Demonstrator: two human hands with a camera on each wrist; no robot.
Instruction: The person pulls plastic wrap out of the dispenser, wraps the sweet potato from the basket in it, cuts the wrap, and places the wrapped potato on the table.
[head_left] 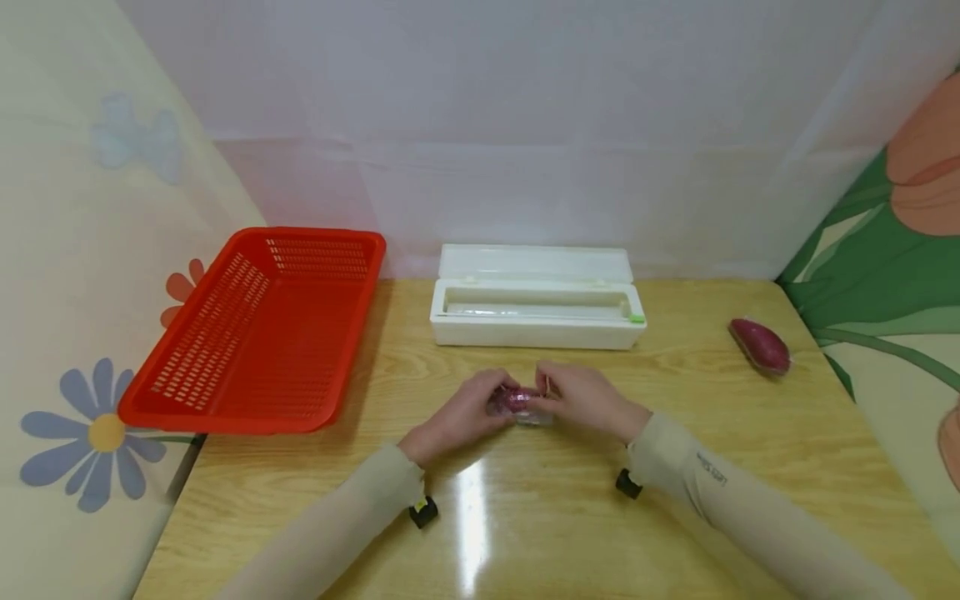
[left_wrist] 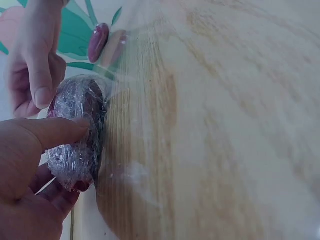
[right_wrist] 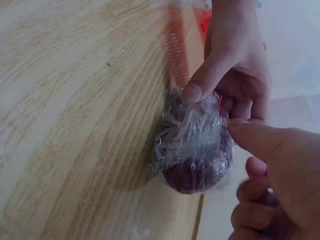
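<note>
A purple sweet potato (head_left: 519, 401) wrapped in crinkled cling film lies low over the table in front of me. My left hand (head_left: 474, 408) grips one end, the thumb across the film and the fingers under it, as the left wrist view shows. At the other end is my right hand (head_left: 588, 402). In the right wrist view its thumb (right_wrist: 242, 127) presses the side of the wrapped sweet potato (right_wrist: 192, 145), and its other fingers are curled beside it. Clear film covers most of the purple skin.
Behind the hands stands a white cling film box (head_left: 537, 333), its lid raised and a roll inside. A red plastic basket (head_left: 348, 350) sits at the left. Another wrapped purple sweet potato (head_left: 761, 345) rests at the far right of the wooden table (head_left: 540, 533).
</note>
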